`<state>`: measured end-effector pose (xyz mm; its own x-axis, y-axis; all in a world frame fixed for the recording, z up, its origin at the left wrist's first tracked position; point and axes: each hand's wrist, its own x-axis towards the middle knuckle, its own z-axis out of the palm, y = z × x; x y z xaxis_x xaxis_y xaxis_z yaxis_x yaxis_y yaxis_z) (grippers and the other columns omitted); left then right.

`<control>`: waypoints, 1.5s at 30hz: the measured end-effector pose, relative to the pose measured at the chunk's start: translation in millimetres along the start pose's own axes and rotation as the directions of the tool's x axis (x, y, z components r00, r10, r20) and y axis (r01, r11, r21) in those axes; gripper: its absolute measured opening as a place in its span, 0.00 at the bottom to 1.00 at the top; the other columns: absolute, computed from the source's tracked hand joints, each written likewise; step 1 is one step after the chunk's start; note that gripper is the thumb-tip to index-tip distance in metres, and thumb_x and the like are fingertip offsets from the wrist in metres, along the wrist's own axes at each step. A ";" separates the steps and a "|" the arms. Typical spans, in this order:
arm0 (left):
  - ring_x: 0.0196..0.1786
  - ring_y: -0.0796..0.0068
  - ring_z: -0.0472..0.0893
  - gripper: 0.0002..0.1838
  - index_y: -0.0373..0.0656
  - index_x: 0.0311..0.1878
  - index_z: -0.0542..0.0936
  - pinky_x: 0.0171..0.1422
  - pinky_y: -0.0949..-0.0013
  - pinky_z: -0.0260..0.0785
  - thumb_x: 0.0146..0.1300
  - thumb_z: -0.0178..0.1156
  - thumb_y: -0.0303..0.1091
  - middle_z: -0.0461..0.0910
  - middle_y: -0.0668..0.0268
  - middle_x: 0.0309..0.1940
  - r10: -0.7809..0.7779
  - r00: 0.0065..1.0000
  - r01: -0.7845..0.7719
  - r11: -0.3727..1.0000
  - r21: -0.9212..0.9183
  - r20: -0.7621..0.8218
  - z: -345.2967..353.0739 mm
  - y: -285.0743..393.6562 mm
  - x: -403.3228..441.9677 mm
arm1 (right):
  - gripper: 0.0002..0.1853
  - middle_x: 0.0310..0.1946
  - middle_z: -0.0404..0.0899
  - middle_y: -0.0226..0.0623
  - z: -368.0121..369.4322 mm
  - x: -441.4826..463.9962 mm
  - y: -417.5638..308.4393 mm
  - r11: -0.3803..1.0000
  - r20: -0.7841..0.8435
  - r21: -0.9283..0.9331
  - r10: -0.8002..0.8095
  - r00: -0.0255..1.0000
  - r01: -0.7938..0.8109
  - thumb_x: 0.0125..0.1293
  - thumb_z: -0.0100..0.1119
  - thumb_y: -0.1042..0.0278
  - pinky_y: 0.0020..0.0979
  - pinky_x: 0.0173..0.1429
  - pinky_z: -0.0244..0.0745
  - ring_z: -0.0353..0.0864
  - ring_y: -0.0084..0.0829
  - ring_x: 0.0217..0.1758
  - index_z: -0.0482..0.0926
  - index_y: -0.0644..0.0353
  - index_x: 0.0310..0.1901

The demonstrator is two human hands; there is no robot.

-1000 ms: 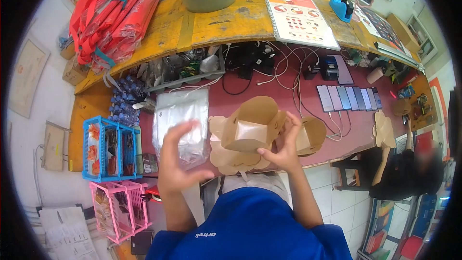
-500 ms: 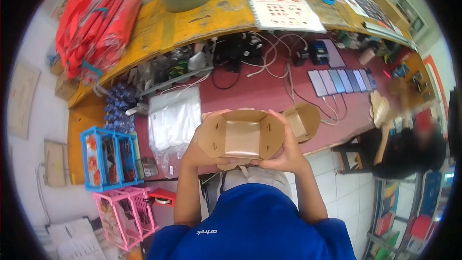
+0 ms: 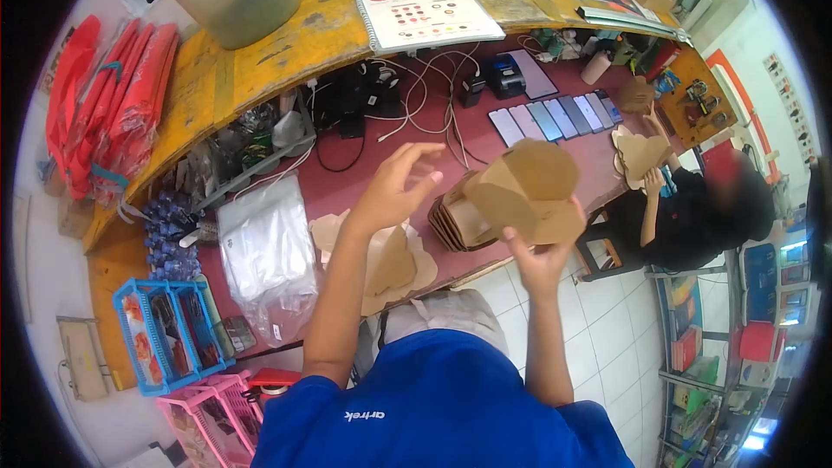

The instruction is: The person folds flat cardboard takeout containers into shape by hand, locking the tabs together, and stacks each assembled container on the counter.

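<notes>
My right hand point(image 3: 539, 256) grips a folded brown cardboard box point(image 3: 529, 186) by its lower side, thumb on the near face. The box is tilted above and beside a nested stack of similar boxes point(image 3: 455, 221) near the table's front edge. With fingers apart and nothing in it, my left hand point(image 3: 400, 191) hovers left of the stack. Below it lie flat, unfolded brown cardboard pieces point(image 3: 394, 264), partly hidden by my left forearm. Left of them rests a pile of clear plastic bags point(image 3: 267, 247).
Blue baskets point(image 3: 173, 338) and a pink basket point(image 3: 212, 416) stand at the left. Phones point(image 3: 555, 119) and cables point(image 3: 451, 108) lie at the back. A co-worker point(image 3: 711, 199) sits at the right, hands at flat cardboard point(image 3: 640, 156). A raised yellow shelf point(image 3: 312, 30) borders the table.
The box has moved right, from between both hands to my right hand alone, over the stack. My left hand has let go and opened. The view has shifted to the right.
</notes>
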<state>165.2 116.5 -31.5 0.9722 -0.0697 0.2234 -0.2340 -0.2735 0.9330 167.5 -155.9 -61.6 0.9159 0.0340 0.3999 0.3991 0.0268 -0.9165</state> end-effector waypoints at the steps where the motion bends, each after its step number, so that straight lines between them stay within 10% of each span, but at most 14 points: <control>1: 0.64 0.61 0.84 0.25 0.41 0.71 0.78 0.71 0.60 0.76 0.73 0.66 0.32 0.80 0.57 0.64 -0.050 0.999 0.050 0.998 0.037 -0.011 7.1 -13.1 1.1 | 0.56 0.72 0.64 0.43 7.2 -8.2 5.3 1.000 -0.007 -0.003 0.001 1.000 -0.001 0.56 0.83 0.73 0.42 0.76 0.71 0.70 0.39 0.75 0.53 0.60 0.80; 6: 0.55 0.61 0.88 0.18 0.36 0.62 0.83 0.64 0.61 0.79 0.76 0.64 0.36 0.86 0.57 0.53 -0.081 0.984 0.102 0.986 0.130 -0.159 23.6 -49.2 9.8 | 0.55 0.69 0.66 0.51 27.6 -18.6 15.4 0.937 -0.057 -0.349 0.003 0.998 -0.022 0.52 0.85 0.70 0.43 0.76 0.70 0.72 0.43 0.73 0.55 0.65 0.77; 9: 0.53 0.62 0.88 0.17 0.36 0.61 0.83 0.61 0.61 0.80 0.76 0.63 0.36 0.88 0.56 0.50 -0.076 0.973 0.047 0.990 -0.136 -0.219 24.2 -20.0 15.7 | 0.56 0.68 0.67 0.52 24.2 -19.0 15.9 0.913 -0.060 -0.403 0.046 0.997 -0.067 0.52 0.85 0.67 0.44 0.76 0.69 0.73 0.45 0.71 0.55 0.67 0.76; 19: 0.51 0.64 0.87 0.16 0.37 0.56 0.88 0.56 0.63 0.79 0.74 0.64 0.38 0.88 0.56 0.47 -0.023 0.999 0.020 0.996 0.082 0.036 22.1 4.2 38.5 | 0.60 0.68 0.69 0.54 41.7 -22.4 11.9 0.919 -0.064 -0.377 0.096 0.993 -0.113 0.48 0.90 0.58 0.47 0.76 0.67 0.72 0.49 0.72 0.58 0.69 0.76; 24: 0.47 0.58 0.87 0.15 0.35 0.52 0.87 0.54 0.60 0.78 0.72 0.66 0.38 0.88 0.55 0.45 0.002 1.000 -0.001 0.978 0.207 -0.009 26.7 -0.3 40.4 | 0.57 0.68 0.69 0.52 36.3 -27.2 17.2 0.640 0.013 -0.769 0.004 1.000 0.007 0.49 0.90 0.56 0.45 0.74 0.70 0.74 0.46 0.70 0.62 0.68 0.74; 45: 0.51 0.49 0.87 0.13 0.41 0.49 0.88 0.59 0.52 0.77 0.67 0.70 0.37 0.89 0.52 0.45 -0.031 0.985 -0.007 0.976 0.218 0.170 25.1 -4.2 58.4 | 0.52 0.66 0.70 0.48 19.1 -19.1 12.5 0.893 0.048 -0.402 0.242 0.969 -0.203 0.53 0.89 0.62 0.38 0.63 0.81 0.80 0.38 0.65 0.63 0.67 0.74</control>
<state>222.8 89.5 -29.5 0.9642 -0.2230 0.1435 -0.2361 -0.4752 0.8476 154.2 -137.1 -80.4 0.9823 0.0873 0.1660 0.1870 -0.3849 -0.9038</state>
